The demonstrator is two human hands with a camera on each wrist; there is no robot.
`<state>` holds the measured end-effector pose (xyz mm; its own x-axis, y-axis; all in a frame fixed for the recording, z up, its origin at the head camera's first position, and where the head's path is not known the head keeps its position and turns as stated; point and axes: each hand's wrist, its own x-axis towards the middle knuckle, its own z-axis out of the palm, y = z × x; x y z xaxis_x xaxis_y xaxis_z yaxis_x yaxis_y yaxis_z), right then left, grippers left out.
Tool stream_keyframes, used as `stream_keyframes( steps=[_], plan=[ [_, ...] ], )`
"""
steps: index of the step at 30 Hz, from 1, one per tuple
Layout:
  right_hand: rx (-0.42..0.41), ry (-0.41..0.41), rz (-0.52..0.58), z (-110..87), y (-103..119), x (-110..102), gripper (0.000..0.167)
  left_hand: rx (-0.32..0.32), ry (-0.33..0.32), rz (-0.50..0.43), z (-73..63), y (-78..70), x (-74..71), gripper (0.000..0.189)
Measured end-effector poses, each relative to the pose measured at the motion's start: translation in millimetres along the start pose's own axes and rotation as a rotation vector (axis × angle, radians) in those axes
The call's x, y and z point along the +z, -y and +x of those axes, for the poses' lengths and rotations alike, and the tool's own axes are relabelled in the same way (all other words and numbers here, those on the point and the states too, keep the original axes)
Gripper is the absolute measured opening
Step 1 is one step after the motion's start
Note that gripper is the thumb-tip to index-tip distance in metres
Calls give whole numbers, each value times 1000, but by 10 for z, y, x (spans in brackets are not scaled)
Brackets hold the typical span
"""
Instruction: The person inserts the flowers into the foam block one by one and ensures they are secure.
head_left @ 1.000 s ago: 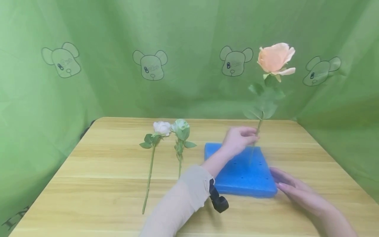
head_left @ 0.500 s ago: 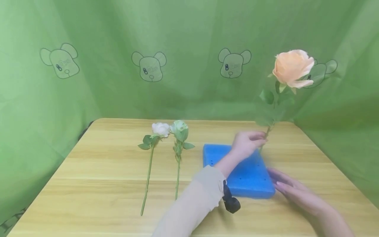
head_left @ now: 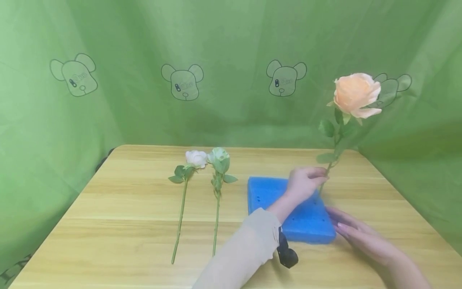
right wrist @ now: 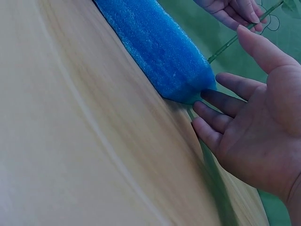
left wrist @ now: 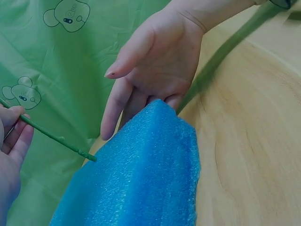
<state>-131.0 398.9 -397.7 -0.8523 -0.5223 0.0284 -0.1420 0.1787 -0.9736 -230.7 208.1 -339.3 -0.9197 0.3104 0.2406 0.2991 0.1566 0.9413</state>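
Peach rose (head_left: pixel 355 94) pinched by left fingers (head_left: pixel 315 172)
Blue foam (head_left: pixel 307 224) below is touched by extended right fingers (right wrist: pixel 240 85); faint lettering (head_left: pixel 80 77) behind is unreadable.

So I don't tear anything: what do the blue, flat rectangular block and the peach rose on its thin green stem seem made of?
Blue, flat rectangular block: probably plastic foam, slightly glossy; its surface looks grainy and cellular.
Peach rose: possibly fabric; matte, thin-edged petals, though it could be real.
Thin green stem: perhaps plastic; smooth with small nubs.
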Motion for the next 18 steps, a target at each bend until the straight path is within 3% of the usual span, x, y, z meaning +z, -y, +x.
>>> stream_keyframes(
  steps=[7, 14, 18],
  plan=[
    [-10, 16, 17, -2, -14, -4, 47, 17, -9, 32, 18, 39, -4, 21],
    [-49, 52, 74, 14, -24, -17, 46, -12, 30, 65, 1, 70, -1, 20],
    [-49, 54, 76, 19, -19, -16, 46, 11, 44, 107, -1, 98, 1, 21]
  ],
)
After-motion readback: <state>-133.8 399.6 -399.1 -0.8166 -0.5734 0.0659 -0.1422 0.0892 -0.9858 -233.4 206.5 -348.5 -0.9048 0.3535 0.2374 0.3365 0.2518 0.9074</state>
